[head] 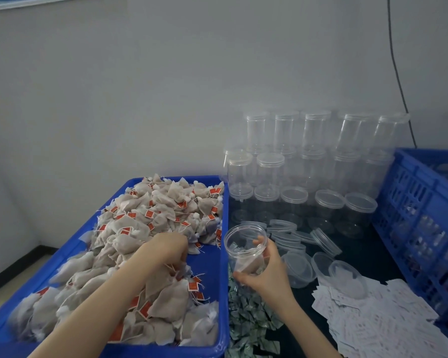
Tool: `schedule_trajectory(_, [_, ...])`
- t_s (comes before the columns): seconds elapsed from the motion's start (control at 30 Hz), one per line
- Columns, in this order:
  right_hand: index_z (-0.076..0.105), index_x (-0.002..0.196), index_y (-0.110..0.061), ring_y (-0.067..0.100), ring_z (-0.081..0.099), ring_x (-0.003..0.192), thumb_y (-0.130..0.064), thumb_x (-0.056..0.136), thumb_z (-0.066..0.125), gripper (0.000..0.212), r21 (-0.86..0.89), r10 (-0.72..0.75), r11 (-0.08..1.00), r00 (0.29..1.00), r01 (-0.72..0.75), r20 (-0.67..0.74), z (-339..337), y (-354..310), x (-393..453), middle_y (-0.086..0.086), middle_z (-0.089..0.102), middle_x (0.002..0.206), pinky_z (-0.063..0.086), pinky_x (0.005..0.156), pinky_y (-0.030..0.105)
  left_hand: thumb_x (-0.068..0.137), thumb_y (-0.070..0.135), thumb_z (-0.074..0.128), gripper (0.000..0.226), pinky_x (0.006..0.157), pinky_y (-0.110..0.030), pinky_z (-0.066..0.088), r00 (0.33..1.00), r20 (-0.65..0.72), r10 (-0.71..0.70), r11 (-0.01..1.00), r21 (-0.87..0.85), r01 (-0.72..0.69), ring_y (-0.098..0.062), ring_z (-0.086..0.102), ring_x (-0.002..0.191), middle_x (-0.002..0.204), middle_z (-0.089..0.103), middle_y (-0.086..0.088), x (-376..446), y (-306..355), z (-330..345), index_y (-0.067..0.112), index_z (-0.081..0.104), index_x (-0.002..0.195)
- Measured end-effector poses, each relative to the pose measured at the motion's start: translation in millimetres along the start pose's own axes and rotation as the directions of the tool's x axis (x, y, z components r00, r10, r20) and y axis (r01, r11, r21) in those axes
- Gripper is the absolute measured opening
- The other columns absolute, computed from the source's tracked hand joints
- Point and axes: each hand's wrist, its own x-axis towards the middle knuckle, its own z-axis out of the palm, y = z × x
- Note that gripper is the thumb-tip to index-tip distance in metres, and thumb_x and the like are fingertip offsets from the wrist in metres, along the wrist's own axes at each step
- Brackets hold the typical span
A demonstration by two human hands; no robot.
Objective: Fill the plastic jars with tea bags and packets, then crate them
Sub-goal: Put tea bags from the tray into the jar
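The right hand (264,270) grips an open jar (246,250) just beside the blue tray (212,257), few bags inside. The left hand (166,250) grabs tea bags (150,218) in the tray. Many empty jars (295,161) wait behind.

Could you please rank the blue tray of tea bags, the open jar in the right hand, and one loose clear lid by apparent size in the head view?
1. Blue tray, by far the largest.
2. Open jar, held by the right hand.
3. Loose clear lid, beside the jar on the table; it looks smaller than the jar overall, though about as wide.
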Motion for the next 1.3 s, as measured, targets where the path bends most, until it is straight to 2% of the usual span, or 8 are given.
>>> schedule_trajectory(0.1, [0.043, 0.131, -0.041, 0.004, 0.057, 0.112, -0.046, 0.040, 0.088, 0.102, -0.005, 0.005, 1.000, 1.000, -0.005, 0.009, -2, 1, -1, -0.019, 0.056, 0.123, 0.058, 0.090, 0.036, 0.087, 0.032, 0.063, 0.013, 0.073, -0.025, 0.051, 0.992, -0.124, 0.012, 0.995, -0.094, -0.024, -0.010, 0.056, 0.072, 0.078, 0.058, 0.006, 5, -5, -5, 0.018, 0.064, 0.085])
schedule_trajectory(0.27, [0.042, 0.122, -0.051, -0.010, 0.054, 0.109, -0.047, 0.041, 0.087, 0.093, -0.011, 0.006, 1.000, 1.000, -0.006, 0.008, -4, 1, -1, -0.026, 0.054, 0.122, 0.051, 0.078, 0.010, 0.093, 0.027, 0.056, 0.010, 0.069, -0.020, 0.047, 0.969, -0.239, 0.063, 0.947, -0.293, -0.134, -0.008, 0.055, 0.071, 0.084, 0.061, 0.003, 13, -4, -6, 0.019, 0.063, 0.091])
schedule_trajectory(0.5, [0.044, 0.121, -0.049, -0.018, 0.050, 0.107, -0.048, 0.040, 0.087, 0.092, -0.012, 0.012, 1.000, 1.000, -0.012, 0.003, -6, 1, 1, -0.027, 0.055, 0.120, 0.047, 0.076, 0.005, 0.094, 0.023, 0.054, 0.011, 0.068, -0.018, 0.050, 0.949, -0.314, 0.035, 0.828, -0.523, -0.203, -0.008, 0.060, 0.071, 0.081, 0.065, 0.004, 13, -4, -12, 0.022, 0.060, 0.085])
schedule_trajectory(0.63, [0.043, 0.122, -0.049, -0.014, 0.052, 0.108, -0.046, 0.040, 0.088, 0.093, -0.017, 0.022, 1.000, 1.000, -0.022, 0.001, -6, 3, 2, -0.024, 0.055, 0.121, 0.050, 0.080, 0.010, 0.094, 0.021, 0.056, 0.013, 0.064, -0.014, 0.050, 0.889, -0.455, -0.050, 0.774, -0.580, -0.253, -0.006, 0.064, 0.071, 0.079, 0.067, 0.009, 7, 1, -20, 0.029, 0.060, 0.084])
schedule_trajectory(0.8, [0.041, 0.133, -0.039, 0.001, 0.053, 0.117, -0.048, 0.041, 0.088, 0.104, -0.042, 0.030, 0.999, 1.000, -0.030, 0.005, -4, 4, 3, -0.020, 0.053, 0.128, 0.050, 0.099, 0.026, 0.095, 0.018, 0.055, 0.008, 0.061, -0.019, 0.049, 0.708, -0.650, -0.275, 0.595, -0.694, -0.406, -0.008, 0.064, 0.069, 0.079, 0.067, 0.006, -3, 11, -38, 0.020, 0.063, 0.092])
schedule_trajectory(0.93, [0.042, 0.131, -0.041, 0.002, 0.053, 0.117, -0.047, 0.042, 0.089, 0.101, -0.048, 0.025, 0.999, 1.000, -0.025, 0.005, -3, 3, 4, -0.019, 0.055, 0.126, 0.050, 0.101, 0.032, 0.095, 0.014, 0.055, 0.011, 0.063, -0.022, 0.055, 0.614, -0.701, -0.363, 0.436, -0.710, -0.553, -0.011, 0.066, 0.071, 0.083, 0.068, 0.004, -15, 26, -57, 0.021, 0.064, 0.095])
schedule_trajectory(1.13, [0.042, 0.132, -0.035, 0.007, 0.054, 0.118, -0.048, 0.042, 0.088, 0.102, -0.048, 0.031, 0.998, 1.000, -0.031, 0.001, 0, 1, 3, -0.014, 0.056, 0.126, 0.050, 0.101, 0.038, 0.094, 0.009, 0.056, 0.016, 0.060, -0.013, 0.053, 0.635, -0.705, -0.316, 0.185, -0.702, -0.688, 0.000, 0.067, 0.075, 0.084, 0.070, 0.009, -25, 56, -79, 0.022, 0.065, 0.091])
schedule_trajectory(1.3, [0.043, 0.130, -0.035, 0.006, 0.056, 0.115, -0.045, 0.043, 0.089, 0.099, -0.016, 0.018, 1.000, 1.000, -0.019, -0.021, 1, 0, 2, -0.014, 0.058, 0.124, 0.050, 0.100, 0.037, 0.093, 0.007, 0.056, 0.012, 0.063, -0.016, 0.053, 0.699, -0.701, -0.142, 0.204, -0.712, -0.672, -0.006, 0.068, 0.077, 0.084, 0.070, 0.004, -23, 79, -69, 0.016, 0.063, 0.091])
